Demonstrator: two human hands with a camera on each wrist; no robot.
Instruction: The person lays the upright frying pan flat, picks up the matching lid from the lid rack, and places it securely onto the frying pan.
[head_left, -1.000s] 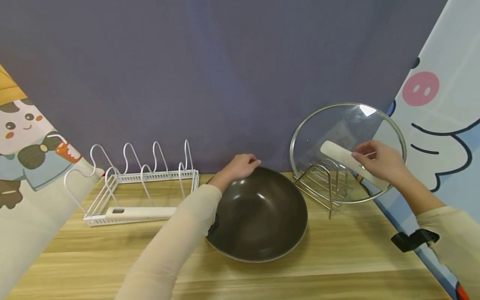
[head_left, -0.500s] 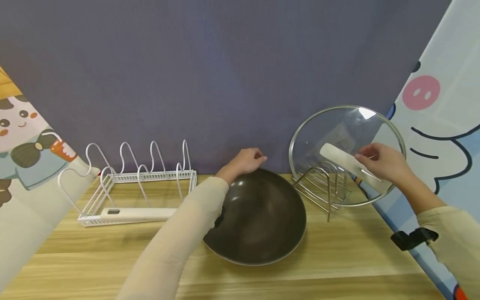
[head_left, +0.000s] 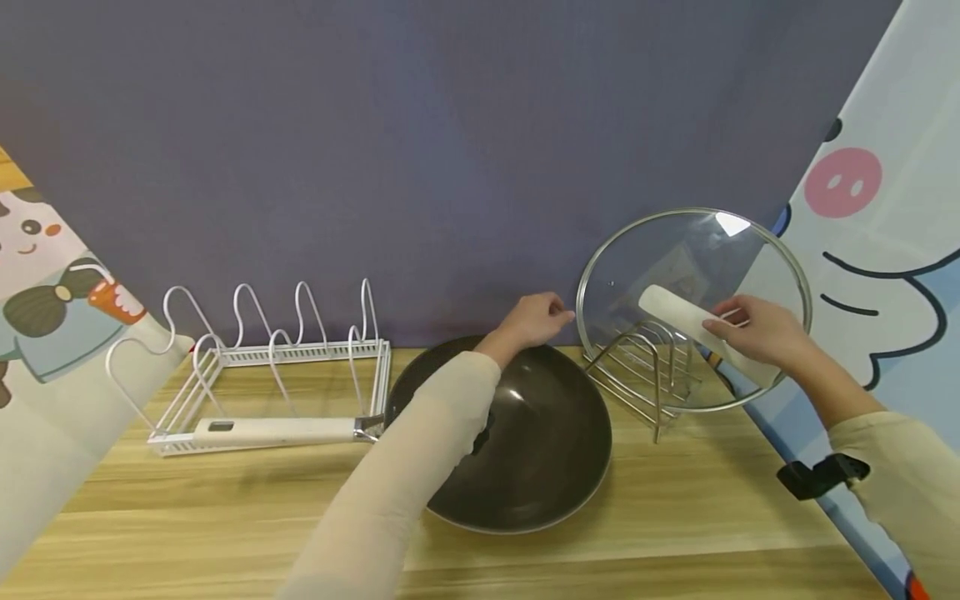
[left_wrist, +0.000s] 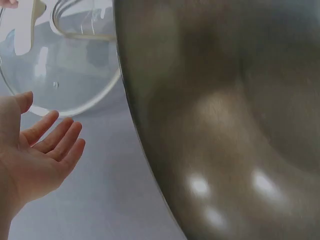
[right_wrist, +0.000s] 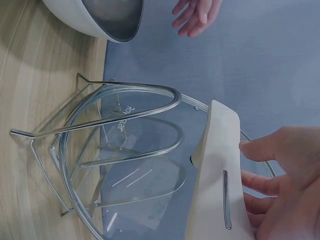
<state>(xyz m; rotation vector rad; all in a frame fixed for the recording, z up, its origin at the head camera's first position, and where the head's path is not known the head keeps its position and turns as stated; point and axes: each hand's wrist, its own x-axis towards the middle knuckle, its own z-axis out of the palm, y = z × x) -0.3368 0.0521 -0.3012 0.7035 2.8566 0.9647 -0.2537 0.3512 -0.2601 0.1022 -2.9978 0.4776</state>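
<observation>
Printed panel, left: white cloth with cartoon figure [head_left: 52, 317], well left of both hands' fingers.
White rack: low white wire dish rack with wavy loops [head_left: 300, 353], on the table, left of left fingers, other side of the forearm.
Pan handle: long cream bar with hanging slot [head_left: 277, 430], left and nearer the body than left fingers, along white rack's front edge; contact can't tell.
Pan: wide round dark-brown wok [head_left: 536, 450], below and bodyward of left fingers; left sleeve crosses over it.
Left hand: bare [head_left: 536, 318], in the air by pan's far rim, fingers loosely bent, holding nothing.
Steel rack: small silver wire-loop stand [head_left: 657, 392], between the hands, below right fingers.
Lid: large round clear-glass lid with metal rim [head_left: 697, 267], standing tilted in steel rack; directly under right fingers, right of left fingers and apart from them. Right hand nearer.
Lid handle: cream oblong grip [head_left: 678, 312], long axis slants from upper left, down to the right; upper-left end sticks out beyond right fingertips.
Right hand: bare [head_left: 761, 332], thumb and curled fingers grasping lid handle.
In the way: steel rack's loops around lid's lower edge, below right fingers; exact slot unclear.
Table: light wood-grain top [head_left: 637, 517], below all fingers.
Backdrop: plain grey-blue cloth [head_left: 480, 150], beyond all fingers.
</observation>
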